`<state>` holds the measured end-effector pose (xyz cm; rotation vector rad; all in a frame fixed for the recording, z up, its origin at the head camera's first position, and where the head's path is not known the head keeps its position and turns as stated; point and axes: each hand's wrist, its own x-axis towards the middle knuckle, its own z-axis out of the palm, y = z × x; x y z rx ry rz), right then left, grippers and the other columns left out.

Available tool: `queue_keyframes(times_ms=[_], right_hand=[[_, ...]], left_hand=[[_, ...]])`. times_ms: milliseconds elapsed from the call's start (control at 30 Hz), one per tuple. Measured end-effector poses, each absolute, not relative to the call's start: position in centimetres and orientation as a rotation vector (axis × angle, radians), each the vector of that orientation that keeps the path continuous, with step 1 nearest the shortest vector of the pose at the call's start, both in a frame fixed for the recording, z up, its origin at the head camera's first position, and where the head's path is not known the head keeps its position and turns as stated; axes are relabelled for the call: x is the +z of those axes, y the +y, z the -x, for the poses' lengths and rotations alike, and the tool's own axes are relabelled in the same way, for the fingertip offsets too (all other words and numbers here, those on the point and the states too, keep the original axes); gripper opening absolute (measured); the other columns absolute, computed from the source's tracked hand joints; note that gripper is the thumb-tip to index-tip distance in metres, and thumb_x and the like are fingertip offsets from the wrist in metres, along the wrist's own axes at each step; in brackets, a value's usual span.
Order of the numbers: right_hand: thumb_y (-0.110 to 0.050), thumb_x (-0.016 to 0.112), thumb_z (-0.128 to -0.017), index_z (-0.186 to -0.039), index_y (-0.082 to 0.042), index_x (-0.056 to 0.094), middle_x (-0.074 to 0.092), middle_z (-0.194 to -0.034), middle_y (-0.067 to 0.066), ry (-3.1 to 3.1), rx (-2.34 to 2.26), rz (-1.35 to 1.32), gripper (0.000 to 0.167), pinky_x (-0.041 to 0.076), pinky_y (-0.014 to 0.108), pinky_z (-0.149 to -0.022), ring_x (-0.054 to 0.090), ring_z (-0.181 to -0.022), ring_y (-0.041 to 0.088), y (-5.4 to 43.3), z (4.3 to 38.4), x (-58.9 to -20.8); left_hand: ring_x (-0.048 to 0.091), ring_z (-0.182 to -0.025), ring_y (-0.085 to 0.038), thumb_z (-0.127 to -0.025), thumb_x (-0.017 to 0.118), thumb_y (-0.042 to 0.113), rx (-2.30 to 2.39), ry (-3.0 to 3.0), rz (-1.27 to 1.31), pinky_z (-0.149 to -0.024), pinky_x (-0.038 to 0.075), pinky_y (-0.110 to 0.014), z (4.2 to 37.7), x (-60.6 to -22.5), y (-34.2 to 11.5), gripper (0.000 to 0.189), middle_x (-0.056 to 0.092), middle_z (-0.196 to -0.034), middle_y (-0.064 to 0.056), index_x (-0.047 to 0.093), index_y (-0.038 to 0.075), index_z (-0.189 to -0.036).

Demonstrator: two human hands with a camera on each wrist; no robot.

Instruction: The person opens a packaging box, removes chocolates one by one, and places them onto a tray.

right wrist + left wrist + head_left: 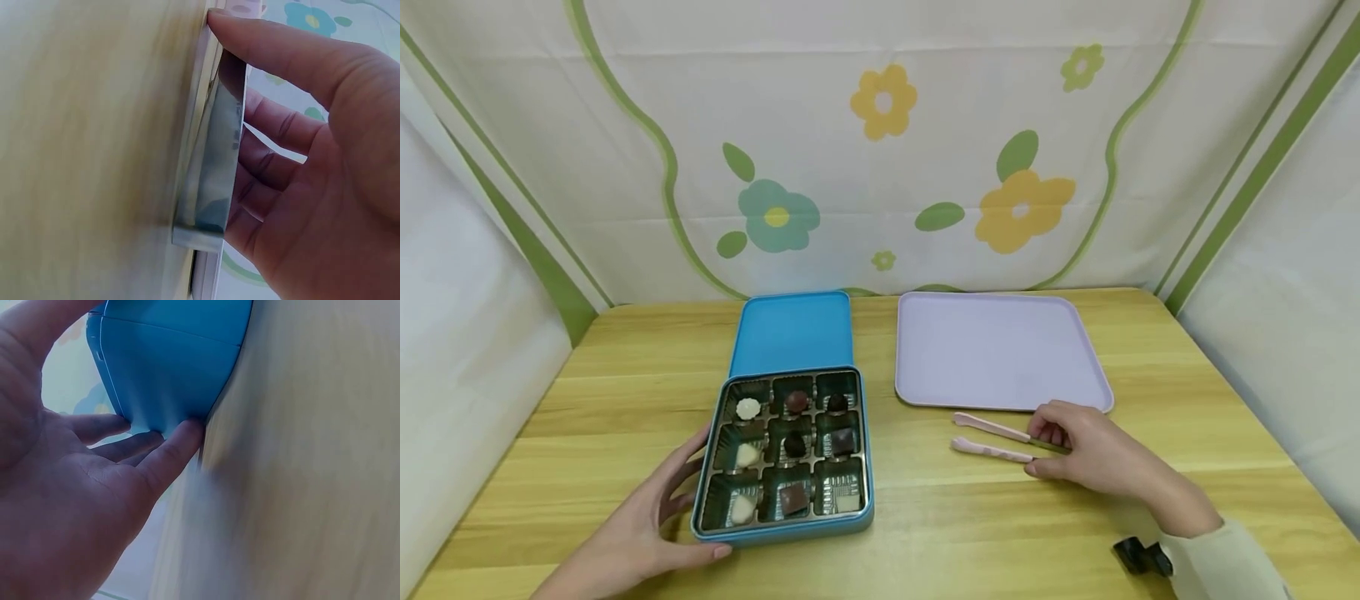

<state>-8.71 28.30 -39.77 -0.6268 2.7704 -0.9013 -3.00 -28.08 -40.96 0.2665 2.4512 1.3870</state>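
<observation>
A blue tin (868,500) of chocolates stands left of centre, its tray divided into three rows of three compartments. White, brown and dark chocolates (793,498) sit in them. My left hand (647,508) holds the tin's near left corner, thumb at the front edge and fingers along the left side (169,375). On the right, my right hand (1086,446) grips small tongs (992,450) between thumb and fingers, low over the table. Their pink arms are spread apart and point left. The right wrist view shows their shiny metal bend (215,162) close to the tabletop.
Behind the tin lies a blue lid (793,333), partly overlapped by it in the head view. A light purple tray (992,350) lies at the back right, just beyond the tongs. A flowered cloth (880,183) hangs behind the wooden table (925,533).
</observation>
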Motion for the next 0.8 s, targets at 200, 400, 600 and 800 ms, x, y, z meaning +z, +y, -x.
queue_keyframes(times_ms=[200,400,600,800], right_hand=[[-0.034,0.094,-0.085,-0.102,-0.021,0.069,0.061,-0.090,-0.009,2.761,-0.895,0.631,0.032,0.048,0.024,-0.068,0.052,-0.081,0.001,28.3,8.2,-40.0],[-0.029,0.093,-0.086,-0.103,-0.021,0.069,0.061,-0.090,-0.011,2.770,-0.889,0.656,0.030,0.048,0.024,-0.068,0.052,-0.081,0.001,28.3,7.9,-40.1],[-0.024,0.091,-0.088,-0.103,-0.023,0.069,0.060,-0.090,-0.013,2.801,-0.899,0.748,0.026,0.049,0.023,-0.068,0.053,-0.081,-0.001,28.1,8.0,-40.3],[-0.025,0.084,-0.095,-0.109,-0.024,0.071,0.061,-0.095,-0.015,2.802,-0.942,0.871,0.019,0.050,0.023,-0.068,0.054,-0.083,-0.001,26.8,8.3,-40.0]], left_hand=[[0.033,-0.154,-0.061,-0.084,0.094,0.022,1.410,2.378,-0.242,-0.099,0.050,-0.016,3.0,-40.7,-28.0,0.127,0.021,-0.176,-0.025,0.006,0.038,-0.174],[0.037,-0.152,-0.057,-0.083,0.095,0.022,1.414,2.400,-0.271,-0.100,0.049,-0.016,2.9,-40.6,-27.8,0.126,0.023,-0.176,-0.023,0.008,0.041,-0.173],[0.041,-0.151,-0.050,-0.082,0.095,0.023,1.409,2.438,-0.294,-0.101,0.048,-0.016,2.9,-40.6,-27.6,0.126,0.026,-0.176,-0.019,0.010,0.042,-0.173],[0.051,-0.140,-0.001,-0.082,0.096,0.022,1.432,2.444,-0.320,-0.102,0.047,-0.015,2.5,-40.7,-27.7,0.126,0.024,-0.176,-0.016,0.010,0.042,-0.173]])
